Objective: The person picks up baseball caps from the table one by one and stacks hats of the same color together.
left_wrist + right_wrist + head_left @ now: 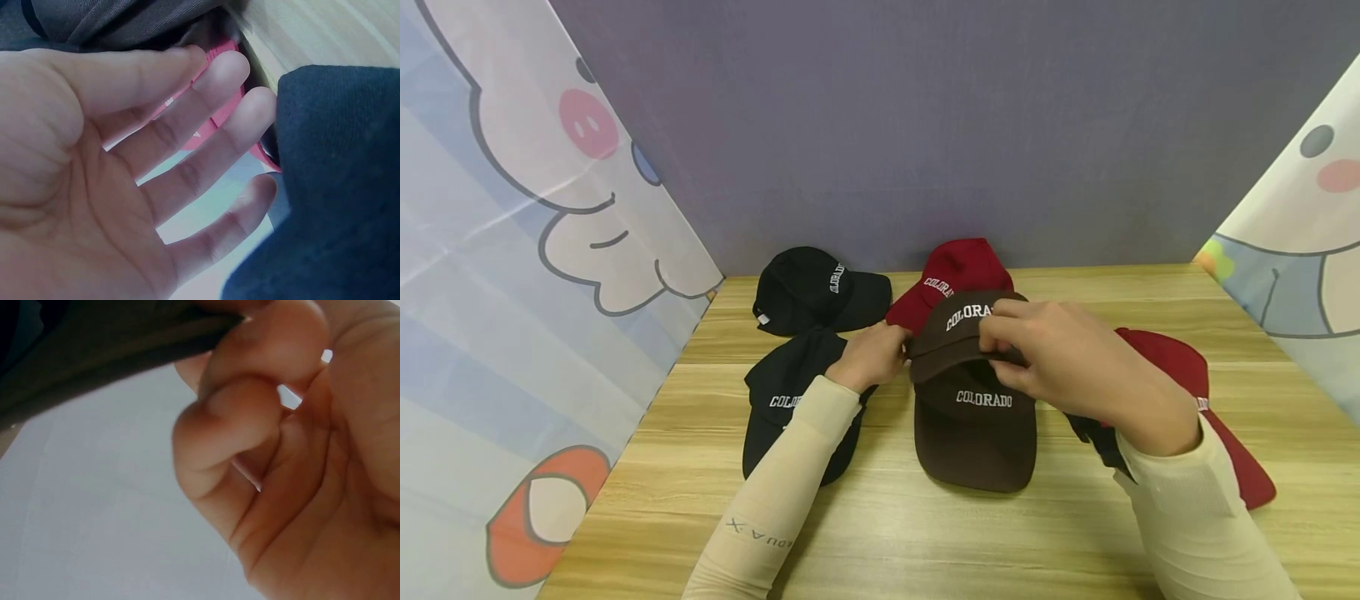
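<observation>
A dark brown cap (pixel 958 327) lettered COLORADO is tilted above a second brown cap (pixel 976 433), overlapping its crown in the head view. My right hand (pixel 1067 358) pinches the upper cap's brim at its right side; the right wrist view shows curled fingers (pixel 231 419) at the dark brim (pixel 112 356). At the same cap's left edge, my left hand (pixel 871 357) pinches with thumb and forefinger. Its other fingers (pixel 206 162) are extended loosely in the left wrist view, beside dark cloth.
Two black caps, one behind (pixel 808 292) and one in front (pixel 793 375), lie at the left. A red cap (pixel 958 267) stands behind the brown ones. Another red cap (pixel 1225 433) lies at the right beside a partly hidden black cap (pixel 1101 442). A grey wall (pixel 880 133) backs the wooden table (pixel 880 550).
</observation>
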The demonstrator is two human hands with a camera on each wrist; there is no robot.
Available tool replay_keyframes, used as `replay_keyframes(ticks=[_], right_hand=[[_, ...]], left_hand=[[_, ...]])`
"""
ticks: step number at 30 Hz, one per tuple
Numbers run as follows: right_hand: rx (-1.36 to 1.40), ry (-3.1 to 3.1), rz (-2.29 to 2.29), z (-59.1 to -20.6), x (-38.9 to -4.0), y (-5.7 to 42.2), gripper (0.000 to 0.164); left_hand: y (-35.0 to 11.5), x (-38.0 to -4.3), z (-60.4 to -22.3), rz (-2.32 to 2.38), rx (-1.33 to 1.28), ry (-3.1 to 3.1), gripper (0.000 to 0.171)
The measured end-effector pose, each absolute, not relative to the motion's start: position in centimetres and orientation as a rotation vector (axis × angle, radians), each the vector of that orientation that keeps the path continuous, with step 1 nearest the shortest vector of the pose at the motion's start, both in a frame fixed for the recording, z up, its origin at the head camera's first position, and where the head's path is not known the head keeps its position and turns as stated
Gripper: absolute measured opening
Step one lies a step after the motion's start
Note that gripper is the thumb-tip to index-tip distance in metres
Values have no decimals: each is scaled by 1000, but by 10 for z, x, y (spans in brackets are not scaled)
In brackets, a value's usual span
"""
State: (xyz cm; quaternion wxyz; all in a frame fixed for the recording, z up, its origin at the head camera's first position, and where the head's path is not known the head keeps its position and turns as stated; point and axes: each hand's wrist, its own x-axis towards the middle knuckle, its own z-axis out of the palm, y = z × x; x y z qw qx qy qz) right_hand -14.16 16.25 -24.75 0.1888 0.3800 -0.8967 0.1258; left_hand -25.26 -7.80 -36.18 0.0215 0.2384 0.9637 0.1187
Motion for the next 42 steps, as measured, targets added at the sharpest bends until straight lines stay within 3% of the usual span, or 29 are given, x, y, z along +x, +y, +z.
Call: replay_keyframes(ticks=[12, 22, 42], right_hand=[[1078, -2704, 351, -250, -136, 153, 35], [1114, -2804, 308, -259, -133, 146, 34], [1309, -2854, 120, -304, -124, 126, 34]], left_hand=[[-74, -253, -359, 457, 767, 3029, 23], [-68, -253, -357, 660, 840, 2981, 47], [-66, -250, -355, 699, 884, 2915, 62]])
